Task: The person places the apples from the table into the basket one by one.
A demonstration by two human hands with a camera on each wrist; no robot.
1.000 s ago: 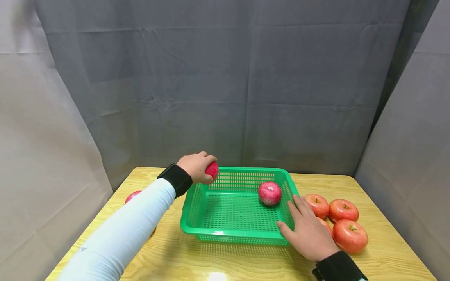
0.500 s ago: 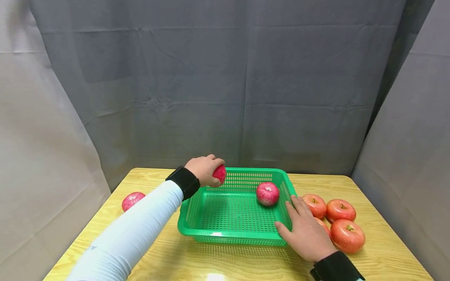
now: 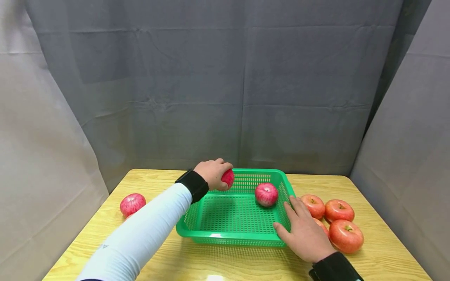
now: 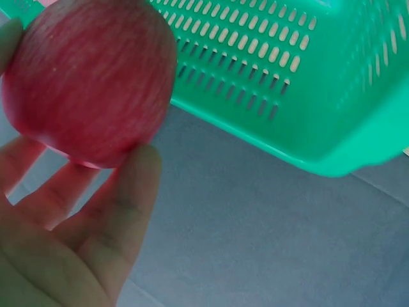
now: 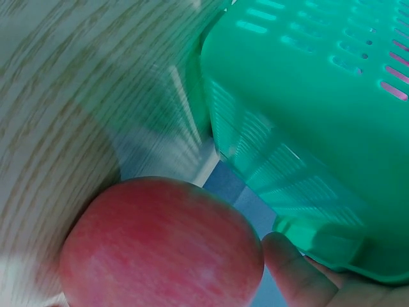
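Note:
My left hand (image 3: pixel 213 174) grips a dark red apple (image 3: pixel 228 179) above the back left part of a green plastic basket (image 3: pixel 239 237). In the left wrist view, fingers curl round the held apple (image 4: pixel 89 83) beside the basket wall. Another dark red apple (image 3: pixel 266 194) sits inside the basket, towards the right. My right hand (image 3: pixel 305 231) rests at the basket's right rim with its fingers extended. The right wrist view shows a lighter red apple (image 5: pixel 163 246) on the table, close to that hand and outside the basket.
Several lighter red apples (image 3: pixel 346 236) are grouped right of the basket on the wooden table (image 3: pixel 225 263). At the left lies a dark red apple (image 3: pixel 132 203), with another red fruit partly hidden by my sleeve. Grey cloth (image 3: pixel 197 86) hangs behind.
My left hand has carried its apple rightward and slightly down, further over the basket. The apple at the left is now more exposed. The right hand stays at the rim.

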